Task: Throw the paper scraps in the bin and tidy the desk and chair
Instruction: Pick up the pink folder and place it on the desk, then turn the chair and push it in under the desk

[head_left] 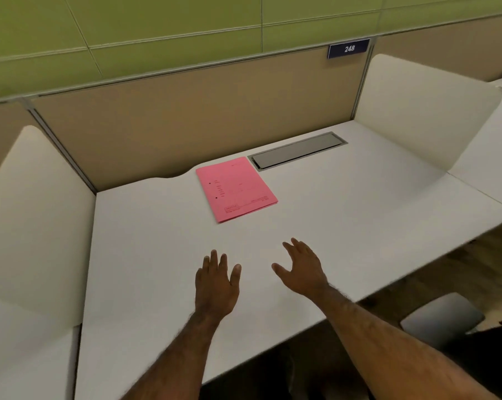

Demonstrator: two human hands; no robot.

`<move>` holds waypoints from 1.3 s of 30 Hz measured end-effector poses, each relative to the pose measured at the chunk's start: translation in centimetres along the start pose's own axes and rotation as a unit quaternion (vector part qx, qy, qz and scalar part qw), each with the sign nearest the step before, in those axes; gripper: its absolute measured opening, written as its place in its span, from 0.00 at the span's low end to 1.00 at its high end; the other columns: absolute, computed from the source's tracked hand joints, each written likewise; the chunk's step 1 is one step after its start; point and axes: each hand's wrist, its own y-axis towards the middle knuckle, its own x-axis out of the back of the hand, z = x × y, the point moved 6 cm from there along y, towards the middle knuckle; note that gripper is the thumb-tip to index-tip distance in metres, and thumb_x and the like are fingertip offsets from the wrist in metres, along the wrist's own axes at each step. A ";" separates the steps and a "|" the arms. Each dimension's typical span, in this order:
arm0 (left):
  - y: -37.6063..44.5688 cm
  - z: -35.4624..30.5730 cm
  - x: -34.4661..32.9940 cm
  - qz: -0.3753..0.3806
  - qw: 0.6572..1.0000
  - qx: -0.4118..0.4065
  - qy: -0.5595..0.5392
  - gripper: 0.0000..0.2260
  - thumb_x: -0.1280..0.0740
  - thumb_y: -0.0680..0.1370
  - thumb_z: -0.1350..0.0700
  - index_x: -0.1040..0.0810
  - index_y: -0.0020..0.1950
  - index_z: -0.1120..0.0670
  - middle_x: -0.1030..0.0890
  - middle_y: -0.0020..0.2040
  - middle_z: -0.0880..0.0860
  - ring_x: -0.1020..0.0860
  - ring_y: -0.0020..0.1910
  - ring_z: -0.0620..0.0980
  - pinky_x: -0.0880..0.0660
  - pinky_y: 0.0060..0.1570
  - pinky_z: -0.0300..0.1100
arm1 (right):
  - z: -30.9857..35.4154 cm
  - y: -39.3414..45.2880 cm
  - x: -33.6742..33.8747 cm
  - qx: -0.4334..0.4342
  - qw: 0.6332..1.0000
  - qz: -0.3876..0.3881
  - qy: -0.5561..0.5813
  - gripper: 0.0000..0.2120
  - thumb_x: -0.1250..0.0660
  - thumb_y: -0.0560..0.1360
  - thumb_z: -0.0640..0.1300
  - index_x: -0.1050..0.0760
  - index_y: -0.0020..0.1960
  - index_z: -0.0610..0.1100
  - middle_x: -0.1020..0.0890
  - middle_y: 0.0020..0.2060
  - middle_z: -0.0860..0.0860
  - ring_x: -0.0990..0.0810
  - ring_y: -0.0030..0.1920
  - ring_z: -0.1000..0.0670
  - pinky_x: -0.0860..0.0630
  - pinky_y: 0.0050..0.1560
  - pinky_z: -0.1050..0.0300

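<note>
A pink paper folder (236, 188) lies flat on the white desk (345, 215), toward the back and next to the cable hatch. My left hand (216, 287) hovers palm down over the desk's near middle, fingers apart and holding nothing. My right hand (303, 268) is beside it, a little further forward, also spread and empty. Both hands are well short of the folder. No paper scraps or bin show in this view. A grey chair seat (443, 317) is partly visible below the desk's right front edge.
White side dividers stand at the left (39, 226) and right (423, 111) of the desk, with a tan back panel (192, 116) behind. A grey metal cable hatch (299, 150) is set into the desk's back. A sign reading 248 (348, 48) is fixed above.
</note>
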 end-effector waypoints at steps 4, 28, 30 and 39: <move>-5.7 0.4 0.2 -0.004 1.000 -0.010 0.001 0.29 0.55 0.81 0.40 0.44 0.78 0.54 0.49 0.80 0.55 0.51 0.78 0.55 0.51 0.75 0.52 | -0.3 -6.6 0.4 -0.012 1.000 0.000 -0.004 0.35 0.40 0.75 0.64 0.42 0.76 0.48 0.43 0.77 0.48 0.47 0.76 0.47 0.48 0.74 0.51; -29.3 -10.0 -2.9 -0.013 0.998 -0.058 -0.007 0.29 0.52 0.81 0.39 0.47 0.78 0.54 0.51 0.80 0.55 0.53 0.78 0.54 0.54 0.75 0.53 | -8.8 -30.8 6.9 -0.006 0.999 -0.044 -0.009 0.36 0.40 0.73 0.66 0.42 0.75 0.49 0.41 0.76 0.49 0.47 0.76 0.48 0.49 0.73 0.49; -32.1 -11.1 -3.7 -0.025 0.998 -0.058 0.002 0.30 0.52 0.81 0.39 0.47 0.78 0.54 0.50 0.80 0.55 0.53 0.78 0.54 0.54 0.75 0.53 | -10.0 -33.3 7.3 -0.001 0.999 -0.045 -0.018 0.36 0.40 0.74 0.65 0.42 0.75 0.49 0.42 0.76 0.49 0.47 0.76 0.48 0.50 0.73 0.49; -43.2 -14.4 -5.2 -0.062 0.995 -0.064 0.052 0.30 0.57 0.80 0.38 0.53 0.78 0.52 0.57 0.79 0.52 0.60 0.77 0.49 0.61 0.75 0.48 | -11.5 -43.7 9.3 0.101 0.985 -0.057 -0.125 0.38 0.46 0.75 0.66 0.53 0.77 0.49 0.54 0.78 0.49 0.59 0.77 0.48 0.55 0.75 0.47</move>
